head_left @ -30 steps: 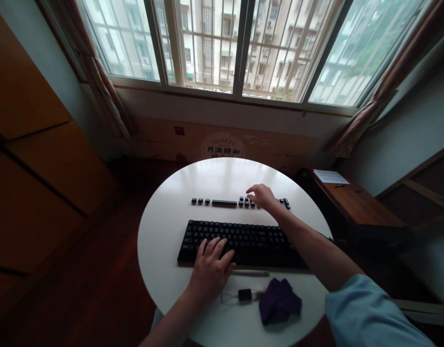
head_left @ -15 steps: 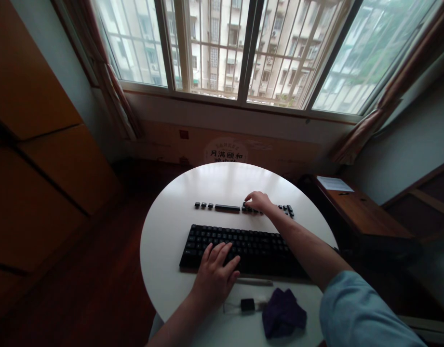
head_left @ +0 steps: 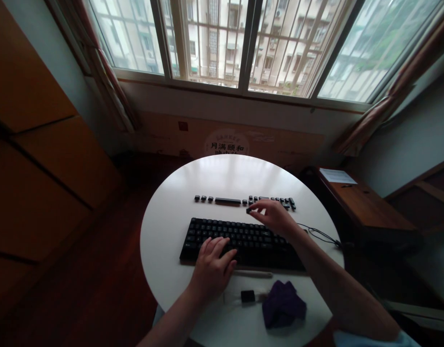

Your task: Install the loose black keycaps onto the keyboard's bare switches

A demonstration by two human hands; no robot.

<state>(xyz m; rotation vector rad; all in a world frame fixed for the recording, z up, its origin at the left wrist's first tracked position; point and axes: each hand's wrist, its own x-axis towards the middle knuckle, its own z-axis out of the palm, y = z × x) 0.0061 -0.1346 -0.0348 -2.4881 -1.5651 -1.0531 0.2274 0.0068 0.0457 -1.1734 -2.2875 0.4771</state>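
A black keyboard (head_left: pixel 222 236) lies on the round white table (head_left: pixel 164 284). My left hand (head_left: pixel 212 262) rests over its lower left part, fingers spread on the keys. Between the thumb and fingertips of my right hand (head_left: pixel 270 214) is a small black keycap (head_left: pixel 248 210), held above the gap between the keyboard and a row of loose keycaps. In that row a long spacebar keycap (head_left: pixel 227 201) lies among several small ones, such as a keycap (head_left: pixel 196 198) at its left end. Part of the row is hidden behind my right hand.
In front of the keyboard lie a thin pale stick-like tool (head_left: pixel 252 273), a small black-handled tool with wires (head_left: pixel 248 296) and a crumpled purple cloth (head_left: pixel 283 306). A black cable (head_left: pixel 317 233) runs off the table's right side. A wooden desk (head_left: pixel 366 202) stands at the right.
My right hand has lifted a keycap from the loose row and drawn it back toward the keyboard. My left hand stays on the keys. The view has tilted slightly.
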